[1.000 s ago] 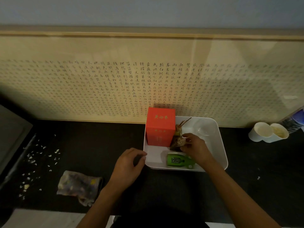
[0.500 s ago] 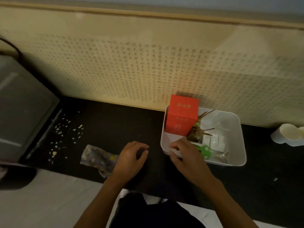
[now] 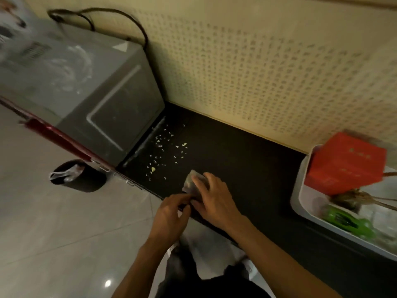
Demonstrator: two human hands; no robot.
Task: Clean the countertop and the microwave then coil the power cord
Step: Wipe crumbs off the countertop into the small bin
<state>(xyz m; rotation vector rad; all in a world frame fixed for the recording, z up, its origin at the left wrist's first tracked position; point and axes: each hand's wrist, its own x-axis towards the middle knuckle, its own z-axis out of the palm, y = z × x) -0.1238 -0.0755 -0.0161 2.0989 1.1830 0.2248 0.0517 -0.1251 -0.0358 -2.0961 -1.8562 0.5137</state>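
A crumpled greyish cloth [image 3: 190, 182] lies on the black countertop [image 3: 247, 160] near its front edge. My right hand [image 3: 211, 200] lies flat on top of the cloth, covering most of it. My left hand [image 3: 171, 211] pinches the cloth's near corner at the counter edge. Pale crumbs [image 3: 166, 150] are scattered on the counter between the cloth and the grey microwave [image 3: 86, 87] at the left. A dark power cord [image 3: 129, 20] loops up behind the microwave along the wall.
A white tray [image 3: 300, 201] at the right holds an orange box [image 3: 345, 162], a green bottle [image 3: 343, 220] and dried stems. A black waste bin [image 3: 78, 176] with a liner stands on the tiled floor below the counter. A patterned wall panel backs the counter.
My right hand left the tray and came down on the cloth. My left hand moved to the cloth's corner. The view swung left, bringing in the microwave and bin.
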